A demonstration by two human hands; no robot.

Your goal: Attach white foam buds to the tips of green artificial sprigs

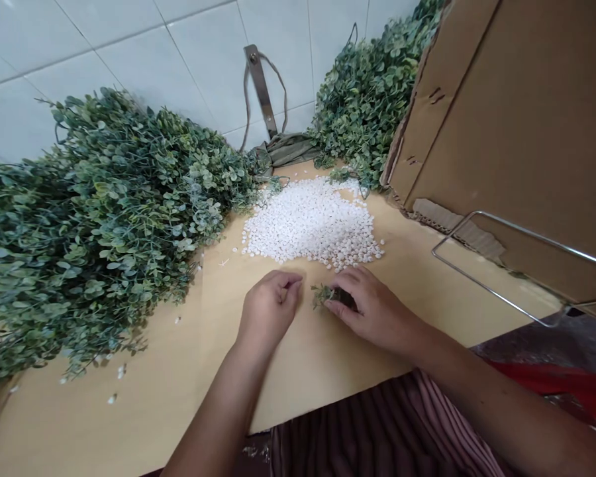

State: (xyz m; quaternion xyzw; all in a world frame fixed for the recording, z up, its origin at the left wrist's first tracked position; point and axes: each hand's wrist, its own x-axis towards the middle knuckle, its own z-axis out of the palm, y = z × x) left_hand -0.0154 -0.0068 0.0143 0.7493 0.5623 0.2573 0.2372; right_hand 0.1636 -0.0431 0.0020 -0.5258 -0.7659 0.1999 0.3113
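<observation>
Two hands of mine face each other at the centre of the frame, low over the table [218,344], and here's how it stands. My right hand [372,303] has a small green sprig [320,295] pinched between thumb and fingertips, its leaves poking out toward the left. My left hand [269,301] is just beside it but not touching, fingers clenched, thumb tip pressed to forefinger; whether something tiny sits in that pinch, I can't tell.

So how far along am I? One sprig in hand, I'd judge partway through its handling, and plenty left around me: the heap [310,225] of white bits, just beyond my fingers, is broad and thick. A left pile [104,225] of foliage fills the left of the frame, and a right pile [370,93] rises at upper right of centre. Which of those leaves are worked on and which aren't, I can't make out; a few stray bits [112,399] lie at lower left, near the left pile.

Containers, then: one box [521,112], brown cardboard, tall at the right edge, its inside hidden from me, so no word on contents. A wire frame [526,232] juts out before it. The heap sits in no container, just loose on the table.
</observation>
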